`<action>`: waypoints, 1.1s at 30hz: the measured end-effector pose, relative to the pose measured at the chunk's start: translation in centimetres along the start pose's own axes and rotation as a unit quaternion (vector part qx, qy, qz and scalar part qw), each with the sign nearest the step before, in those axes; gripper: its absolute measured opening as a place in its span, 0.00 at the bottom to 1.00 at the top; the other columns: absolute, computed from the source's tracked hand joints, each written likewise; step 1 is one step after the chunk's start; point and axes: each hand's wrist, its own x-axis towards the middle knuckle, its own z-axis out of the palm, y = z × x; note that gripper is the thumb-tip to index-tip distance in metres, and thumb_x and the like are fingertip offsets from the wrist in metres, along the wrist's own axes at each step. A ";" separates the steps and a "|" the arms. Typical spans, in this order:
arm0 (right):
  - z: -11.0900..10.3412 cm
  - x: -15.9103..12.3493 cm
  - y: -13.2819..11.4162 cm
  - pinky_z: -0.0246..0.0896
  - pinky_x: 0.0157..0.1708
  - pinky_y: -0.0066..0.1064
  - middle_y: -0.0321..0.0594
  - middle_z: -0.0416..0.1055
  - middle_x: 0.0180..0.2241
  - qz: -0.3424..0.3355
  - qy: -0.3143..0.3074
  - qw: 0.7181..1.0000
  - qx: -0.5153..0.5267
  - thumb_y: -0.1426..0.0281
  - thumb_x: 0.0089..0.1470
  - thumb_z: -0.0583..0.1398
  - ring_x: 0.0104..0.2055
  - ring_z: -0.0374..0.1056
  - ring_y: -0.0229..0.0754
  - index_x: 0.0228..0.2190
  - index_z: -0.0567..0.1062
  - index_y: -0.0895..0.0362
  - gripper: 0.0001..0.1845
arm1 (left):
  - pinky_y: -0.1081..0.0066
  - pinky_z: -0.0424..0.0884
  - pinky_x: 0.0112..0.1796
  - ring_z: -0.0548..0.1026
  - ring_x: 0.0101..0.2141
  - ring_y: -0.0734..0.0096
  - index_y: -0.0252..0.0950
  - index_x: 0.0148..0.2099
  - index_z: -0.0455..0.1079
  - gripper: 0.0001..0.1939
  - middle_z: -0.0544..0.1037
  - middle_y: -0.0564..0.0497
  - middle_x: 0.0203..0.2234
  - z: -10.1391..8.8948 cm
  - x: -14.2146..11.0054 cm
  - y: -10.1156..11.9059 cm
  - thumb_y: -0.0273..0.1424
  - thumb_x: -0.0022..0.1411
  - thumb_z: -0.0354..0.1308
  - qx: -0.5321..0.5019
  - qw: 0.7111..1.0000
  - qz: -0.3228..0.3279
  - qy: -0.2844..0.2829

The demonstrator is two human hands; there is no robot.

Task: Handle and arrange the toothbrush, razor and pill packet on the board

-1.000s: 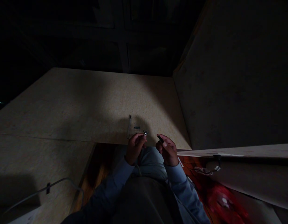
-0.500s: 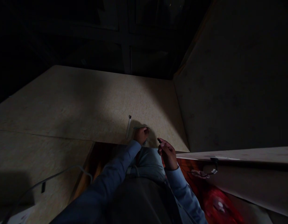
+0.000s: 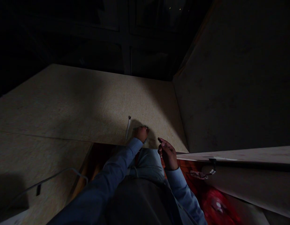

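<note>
My left hand [image 3: 141, 134] rests low over the near part of the pale tabletop, fingers closed on a thin pen-like stick [image 3: 134, 128]. One end sticks out to the left of the hand, and a small shiny tip shows by the fingers on the right. To the left lies a slim white stick [image 3: 128, 128] with a dark end, like a capped pen, apart from the hand. Just past the table's front edge, my right hand [image 3: 168, 152] is raised with thumb and index finger pinched. A small dark piece seems to sit at its fingertips, too dim to name.
The pale tabletop [image 3: 107, 100] meets a dark panel [image 3: 234, 87] on the right. A grey cable [image 3: 58, 172] crosses the lower left surface near a small black object [image 3: 38, 189]. A red plastic bag [image 3: 217, 206] and a cord [image 3: 211, 172] are at lower right.
The whole view has shifted slightly. Both hands keep nearly the same place and grip; the white stick stays where it lies.
</note>
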 end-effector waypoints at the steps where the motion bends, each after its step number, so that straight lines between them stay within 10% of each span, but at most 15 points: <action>1: 0.0 0.0 0.0 0.49 0.18 0.25 0.31 0.68 0.18 0.000 0.000 1.000 -0.001 0.57 0.44 0.72 0.18 0.58 0.32 0.42 0.81 0.60 0.26 | 0.66 0.72 0.42 0.81 0.42 0.58 0.35 0.41 0.81 0.18 0.83 0.39 0.40 0.0 -0.1 0.0 0.40 0.69 0.53 0.003 1.000 0.002 0.002; 18: -0.6 0.6 -0.4 0.50 0.20 0.26 0.30 0.68 0.19 -0.006 -0.019 1.000 -0.001 0.59 0.45 0.71 0.18 0.58 0.31 0.42 0.80 0.59 0.24 | 0.63 0.72 0.45 0.78 0.46 0.54 0.33 0.48 0.75 0.14 0.80 0.37 0.44 -4.7 -1.4 -9.6 0.32 0.62 0.56 0.014 0.991 -0.112 0.078; 26: 0.9 0.6 -0.9 0.50 0.20 0.27 0.31 0.67 0.19 -0.019 -0.069 0.997 0.032 0.61 0.48 0.68 0.18 0.56 0.31 0.44 0.80 0.59 0.22 | 0.66 0.73 0.41 0.80 0.39 0.57 0.36 0.36 0.76 0.10 0.82 0.47 0.31 -4.5 -0.9 -10.4 0.28 0.48 0.62 -0.096 0.983 -0.139 0.067; 33: 2.4 0.5 -1.3 0.48 0.20 0.28 0.31 0.68 0.18 -0.005 -0.078 0.996 0.050 0.59 0.45 0.70 0.17 0.55 0.32 0.42 0.81 0.59 0.24 | 0.74 0.71 0.24 0.77 0.24 0.69 0.34 0.41 0.71 0.13 0.77 0.52 0.23 -5.5 -3.5 -9.6 0.32 0.56 0.51 -0.282 0.948 -0.117 0.092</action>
